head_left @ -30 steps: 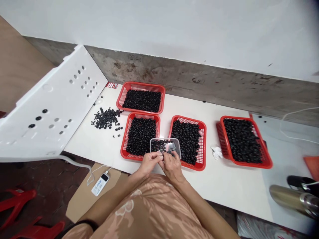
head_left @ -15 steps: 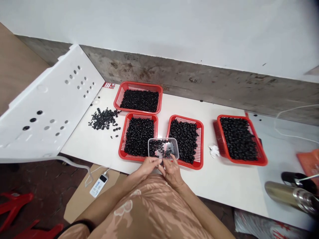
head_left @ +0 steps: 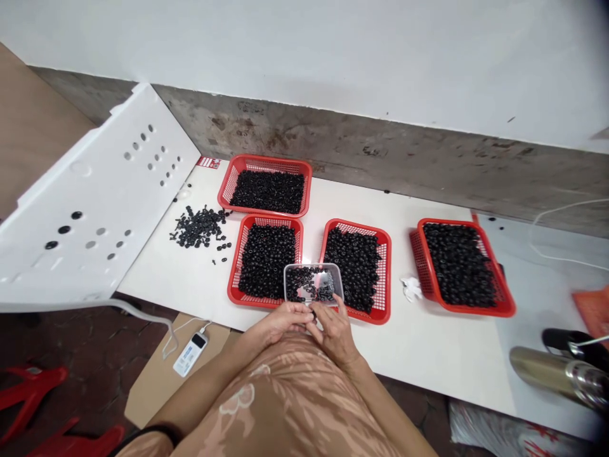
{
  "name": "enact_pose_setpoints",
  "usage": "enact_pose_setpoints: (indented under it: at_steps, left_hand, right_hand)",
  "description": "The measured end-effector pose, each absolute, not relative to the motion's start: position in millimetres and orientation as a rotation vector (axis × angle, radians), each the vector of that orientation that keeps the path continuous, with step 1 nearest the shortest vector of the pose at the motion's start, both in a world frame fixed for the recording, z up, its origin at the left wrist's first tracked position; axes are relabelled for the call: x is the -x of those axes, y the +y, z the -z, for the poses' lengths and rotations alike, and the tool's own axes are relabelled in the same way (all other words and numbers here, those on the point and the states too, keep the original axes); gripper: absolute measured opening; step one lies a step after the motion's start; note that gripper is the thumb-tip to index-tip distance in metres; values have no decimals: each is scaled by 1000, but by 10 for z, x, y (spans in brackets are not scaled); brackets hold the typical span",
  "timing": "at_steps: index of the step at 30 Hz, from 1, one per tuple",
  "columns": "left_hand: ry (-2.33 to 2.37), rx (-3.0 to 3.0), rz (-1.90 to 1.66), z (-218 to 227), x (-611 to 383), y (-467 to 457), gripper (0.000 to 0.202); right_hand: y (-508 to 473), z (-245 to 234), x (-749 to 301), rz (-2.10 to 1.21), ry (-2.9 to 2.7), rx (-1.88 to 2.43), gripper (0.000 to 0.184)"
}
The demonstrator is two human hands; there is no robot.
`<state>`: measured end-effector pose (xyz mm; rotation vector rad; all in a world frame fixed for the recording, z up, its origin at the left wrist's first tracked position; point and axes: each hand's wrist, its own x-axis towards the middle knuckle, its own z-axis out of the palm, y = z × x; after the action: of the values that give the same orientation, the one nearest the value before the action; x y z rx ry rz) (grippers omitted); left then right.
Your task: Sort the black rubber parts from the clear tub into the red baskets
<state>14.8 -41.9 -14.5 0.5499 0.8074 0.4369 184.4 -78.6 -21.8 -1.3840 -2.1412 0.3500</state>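
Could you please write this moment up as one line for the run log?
left hand: near clear plastic tray | right hand: near tray | tray contents: small black pieces

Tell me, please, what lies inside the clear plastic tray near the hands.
The clear plastic tray holds a loose heap of small black rings, with bare tray floor showing between them. Whatever lies beneath the heap is covered.

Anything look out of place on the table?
Yes: a loose scatter of small black parts lies on the white table, left of the front-left red basket, not in it. A crumpled white tissue sits beside the rightmost basket.
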Motion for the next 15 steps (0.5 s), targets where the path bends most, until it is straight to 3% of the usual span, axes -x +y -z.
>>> enact_pose_setpoints:
  at_steps: [5,15]
  left_hand:
    - [728,-557,-428,107,-152,-395,24]
    - [831,-758,-361,112,-162,-444,37]
  right_hand:
    - [-804,191,-1826,-368,-2144,1381,23]
    - [-814,237,-1831,-431,-2298,1265,17]
